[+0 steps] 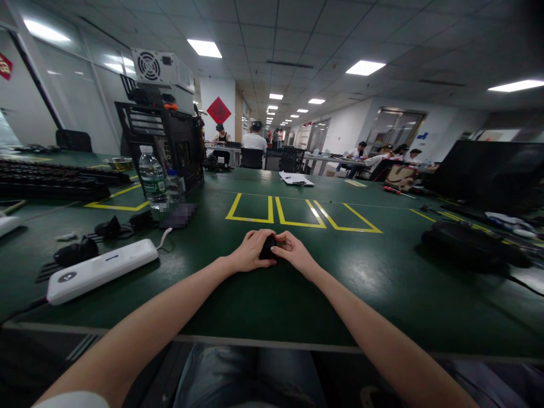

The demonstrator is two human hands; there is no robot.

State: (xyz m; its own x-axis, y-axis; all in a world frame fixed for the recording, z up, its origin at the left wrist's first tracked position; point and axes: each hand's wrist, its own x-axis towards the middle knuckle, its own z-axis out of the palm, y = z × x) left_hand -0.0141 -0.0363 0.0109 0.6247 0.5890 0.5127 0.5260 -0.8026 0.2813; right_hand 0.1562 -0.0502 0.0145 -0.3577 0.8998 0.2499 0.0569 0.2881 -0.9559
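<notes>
Between my hands is a small black rounded object (pixel 267 248), partly covered by my fingers; its kind cannot be made out. My left hand (pixel 251 249) curls around its left side, thumb at the near edge. From the right, the bent fingers of my right hand (pixel 293 252) press against it. Both hands rest low over the green tabletop (pixel 272 300), just in front of the yellow tape outlines (pixel 297 224).
To the left lie a white power strip (pixel 104 269), several black plugs, a water bottle (pixel 153 180) and an open computer case (pixel 170 136). A clipboard (pixel 296 179) is at the far side. On the right are a black bag-like item (pixel 467 246) and a dark monitor (pixel 488 178). People sit beyond.
</notes>
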